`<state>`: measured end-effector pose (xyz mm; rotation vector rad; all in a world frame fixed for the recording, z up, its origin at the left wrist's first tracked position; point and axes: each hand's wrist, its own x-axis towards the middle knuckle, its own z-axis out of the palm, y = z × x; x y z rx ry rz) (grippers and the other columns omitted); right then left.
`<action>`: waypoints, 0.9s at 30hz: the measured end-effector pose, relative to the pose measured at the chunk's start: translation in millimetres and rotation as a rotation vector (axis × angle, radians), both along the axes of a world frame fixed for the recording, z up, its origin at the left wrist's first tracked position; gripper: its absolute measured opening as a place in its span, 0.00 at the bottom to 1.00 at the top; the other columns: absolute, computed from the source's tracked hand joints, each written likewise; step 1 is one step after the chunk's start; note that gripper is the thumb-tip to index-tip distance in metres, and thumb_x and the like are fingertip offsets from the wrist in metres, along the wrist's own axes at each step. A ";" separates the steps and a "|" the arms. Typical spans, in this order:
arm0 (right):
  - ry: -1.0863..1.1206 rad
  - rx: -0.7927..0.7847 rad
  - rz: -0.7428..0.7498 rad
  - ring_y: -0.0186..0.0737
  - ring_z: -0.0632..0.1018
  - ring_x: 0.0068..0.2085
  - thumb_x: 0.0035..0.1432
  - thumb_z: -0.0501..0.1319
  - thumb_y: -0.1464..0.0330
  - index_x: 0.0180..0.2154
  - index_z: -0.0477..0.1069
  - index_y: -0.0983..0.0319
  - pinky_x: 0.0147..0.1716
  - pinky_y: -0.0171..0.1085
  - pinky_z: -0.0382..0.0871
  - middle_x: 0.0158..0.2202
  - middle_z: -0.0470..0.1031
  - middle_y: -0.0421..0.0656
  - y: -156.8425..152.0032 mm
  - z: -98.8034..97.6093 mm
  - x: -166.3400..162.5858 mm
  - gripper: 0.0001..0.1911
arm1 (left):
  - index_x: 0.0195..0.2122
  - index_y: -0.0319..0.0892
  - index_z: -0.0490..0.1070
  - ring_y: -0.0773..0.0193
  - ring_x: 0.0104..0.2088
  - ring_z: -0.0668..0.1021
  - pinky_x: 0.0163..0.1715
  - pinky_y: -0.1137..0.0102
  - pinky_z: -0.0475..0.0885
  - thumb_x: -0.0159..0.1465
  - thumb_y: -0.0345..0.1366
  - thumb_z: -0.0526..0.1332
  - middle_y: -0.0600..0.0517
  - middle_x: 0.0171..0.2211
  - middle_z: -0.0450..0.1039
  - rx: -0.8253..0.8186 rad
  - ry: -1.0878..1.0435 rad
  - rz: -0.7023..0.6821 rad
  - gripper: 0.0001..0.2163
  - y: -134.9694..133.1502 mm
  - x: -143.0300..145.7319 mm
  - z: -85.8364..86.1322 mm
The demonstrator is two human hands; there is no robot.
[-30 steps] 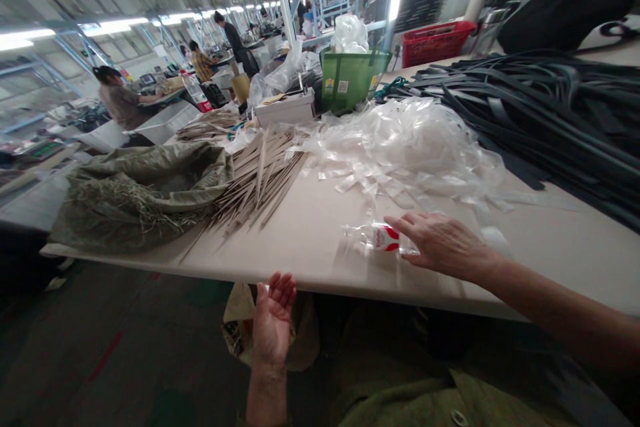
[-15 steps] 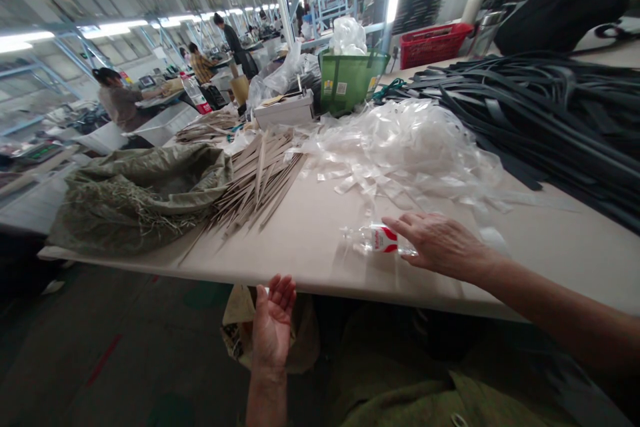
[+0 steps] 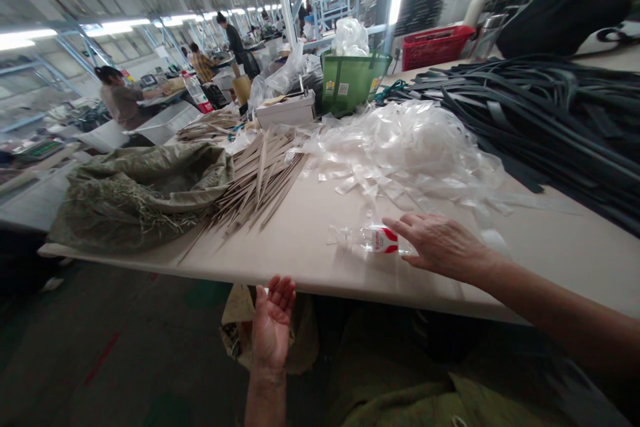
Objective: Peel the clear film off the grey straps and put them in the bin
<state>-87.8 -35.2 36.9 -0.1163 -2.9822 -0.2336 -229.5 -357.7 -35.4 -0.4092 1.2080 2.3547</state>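
1. Currently, the right hand (image 3: 430, 240) is over the table, its fingers curved along the far side of a clear bottle (image 3: 367, 239) and its thumb apart on the near side, holding it by the base end.
2. The bottle lies on its side with its neck pointing left; its label is red and white. Whether its whole length touches the table (image 3: 310, 233) cannot be told.
3. The left hand (image 3: 274, 320) is just off the table's near edge, palm up, fingers side by side and slightly curled, thumb spread away from them. A tan bag (image 3: 305, 340) shows behind it, lower down.
4. Beyond the bottle spreads a heap of clear plastic strips (image 3: 415, 140), near the right hand.
5. To the right, black strips (image 3: 550, 107) are piled along the table.
6. On the left, an olive sack (image 3: 85, 223) with dry-looking strands over its rim sits beside a fan of brown strips (image 3: 255, 180).
7. Farther back are a white box (image 3: 287, 110), a green bag (image 3: 350, 83) topped with clear plastic, and a red basket (image 3: 437, 47).
8. In the left background, a person (image 3: 120, 100) reaches over a workstation.
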 end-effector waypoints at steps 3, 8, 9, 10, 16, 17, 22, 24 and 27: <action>0.019 0.002 0.002 0.47 0.77 0.35 0.50 0.69 0.67 0.53 0.67 0.60 0.31 0.38 0.64 0.41 0.77 0.47 1.1 -2.7 1.0 0.28 | 0.39 0.39 0.79 0.61 0.38 0.83 0.39 0.70 0.78 0.63 0.47 0.63 0.44 0.39 0.82 -0.003 0.013 0.001 0.16 -0.3 0.4 0.1; 0.008 -0.054 -0.010 0.49 0.79 0.37 0.51 0.68 0.66 0.55 0.65 0.60 0.33 0.40 0.68 0.43 0.77 0.47 4.4 -5.2 1.4 0.29 | 0.40 0.40 0.79 0.60 0.40 0.82 0.40 0.69 0.77 0.56 0.52 0.68 0.45 0.40 0.82 -0.024 0.092 0.005 0.20 -1.3 2.1 6.3; 0.021 -0.091 -0.013 0.50 0.79 0.38 0.52 0.68 0.65 0.55 0.64 0.60 0.33 0.41 0.69 0.44 0.77 0.48 5.1 -5.0 1.3 0.30 | 0.40 0.41 0.79 0.60 0.40 0.82 0.40 0.69 0.76 0.55 0.53 0.69 0.45 0.40 0.82 -0.033 0.125 0.014 0.21 -1.2 1.8 9.4; 0.043 -0.135 -0.013 0.51 0.79 0.39 0.52 0.68 0.64 0.56 0.64 0.60 0.34 0.41 0.70 0.46 0.77 0.48 5.5 -4.6 1.4 0.30 | 0.40 0.41 0.79 0.60 0.40 0.82 0.40 0.69 0.76 0.54 0.54 0.69 0.45 0.40 0.82 -0.041 0.160 0.025 0.22 -0.7 1.0 13.2; 0.212 -0.476 -0.004 0.49 0.80 0.40 0.52 0.67 0.64 0.60 0.59 0.59 0.38 0.42 0.74 0.49 0.77 0.47 -14.3 5.2 6.1 0.36 | 0.43 0.42 0.78 0.57 0.46 0.80 0.46 0.66 0.72 0.55 0.57 0.67 0.45 0.43 0.81 -0.055 0.356 0.032 0.24 15.5 -9.7 47.9; 0.224 -0.523 0.008 0.48 0.80 0.40 0.51 0.67 0.65 0.61 0.59 0.58 0.38 0.42 0.74 0.48 0.77 0.47 -23.1 7.4 7.3 0.36 | 0.43 0.43 0.78 0.57 0.48 0.80 0.47 0.66 0.71 0.56 0.58 0.65 0.45 0.44 0.81 -0.048 0.385 0.022 0.24 21.0 -10.8 54.7; 0.231 -0.699 0.129 0.45 0.79 0.40 0.50 0.66 0.69 0.60 0.59 0.57 0.39 0.40 0.74 0.45 0.77 0.45 -75.0 11.4 6.9 0.36 | 0.45 0.43 0.77 0.53 0.50 0.78 0.51 0.61 0.68 0.58 0.58 0.63 0.43 0.45 0.80 0.028 0.471 -0.077 0.24 51.7 -3.2 83.7; 0.230 -0.710 0.157 0.46 0.79 0.38 0.49 0.65 0.70 0.59 0.59 0.58 0.36 0.40 0.74 0.43 0.77 0.45 -89.9 8.1 3.7 0.35 | 0.46 0.43 0.76 0.53 0.50 0.78 0.52 0.61 0.68 0.58 0.57 0.64 0.44 0.46 0.80 0.041 0.484 -0.119 0.25 60.8 4.2 90.6; 0.276 -0.658 0.165 0.49 0.79 0.38 0.49 0.63 0.72 0.59 0.59 0.59 0.35 0.43 0.75 0.42 0.77 0.46 -100.8 -0.3 -0.6 0.35 | 0.46 0.43 0.77 0.54 0.50 0.78 0.52 0.63 0.69 0.59 0.57 0.64 0.44 0.46 0.80 0.039 0.499 -0.148 0.24 67.4 14.4 94.6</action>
